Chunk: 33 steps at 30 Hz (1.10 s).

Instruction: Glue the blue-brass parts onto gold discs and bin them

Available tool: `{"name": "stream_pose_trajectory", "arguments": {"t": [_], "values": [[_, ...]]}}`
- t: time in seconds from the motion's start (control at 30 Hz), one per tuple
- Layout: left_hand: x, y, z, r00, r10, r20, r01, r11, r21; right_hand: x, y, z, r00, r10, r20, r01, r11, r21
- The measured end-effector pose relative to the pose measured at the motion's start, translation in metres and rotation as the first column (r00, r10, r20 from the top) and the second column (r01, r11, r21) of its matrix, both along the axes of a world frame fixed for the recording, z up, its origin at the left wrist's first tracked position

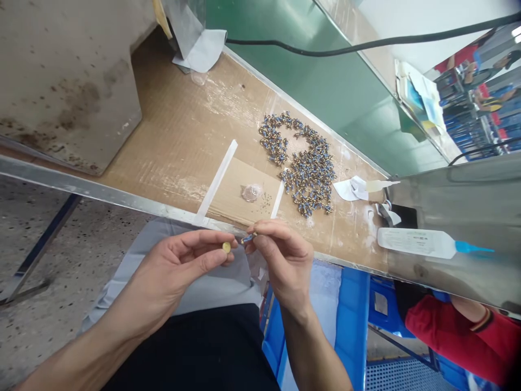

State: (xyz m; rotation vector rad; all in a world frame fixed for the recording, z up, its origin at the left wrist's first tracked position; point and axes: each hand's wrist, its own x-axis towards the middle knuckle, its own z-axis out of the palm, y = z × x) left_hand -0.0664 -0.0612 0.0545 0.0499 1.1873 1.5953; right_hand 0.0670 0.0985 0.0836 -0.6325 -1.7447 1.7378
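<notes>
My left hand point(195, 255) pinches a small round yellow piece point(226, 247) between thumb and fingertips, just in front of the bench edge. Close beside it, my right hand point(280, 252) is closed on a small blue and gold-coloured metal part point(248, 238); a slight gap shows between the two pieces. Beyond my hands, a cardboard sheet point(228, 190) bears a small clear round dish point(251, 192) with tiny loose bits point(265, 202) next to it. A large spread of similar blue and gold parts point(311, 174) lies farther back on the bench.
A white squeeze bottle point(415, 243) with a blue tip lies at the right, near a smaller nozzle point(380, 185) and white paper scraps point(350, 189). A stained metal housing point(69, 87) blocks the left. Blue crates point(352, 326) stand below right, near a person in red point(459, 331).
</notes>
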Motion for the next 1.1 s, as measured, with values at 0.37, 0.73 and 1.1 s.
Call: {"name": "stream_pose_trajectory", "arguments": {"t": [0.37, 0.73, 1.1], "values": [[0.003, 0.017, 0.018, 0.993, 0.102, 0.055, -0.110, 0.981, 0.161, 0.005, 0.000, 0.006, 0.999, -0.027, -0.037, 0.037, 0.945, 0.326], [0.010, 0.026, 0.017, 0.984, 0.152, 0.093, -0.172, 0.944, 0.280, 0.002, -0.002, 0.013, 0.999, -0.035, -0.041, 0.049, 0.912, 0.408], [0.012, 0.028, 0.021, 0.976, 0.187, 0.113, -0.211, 0.940, 0.270, 0.002, -0.002, 0.014, 0.998, -0.029, -0.048, 0.047, 0.895, 0.444]]}}
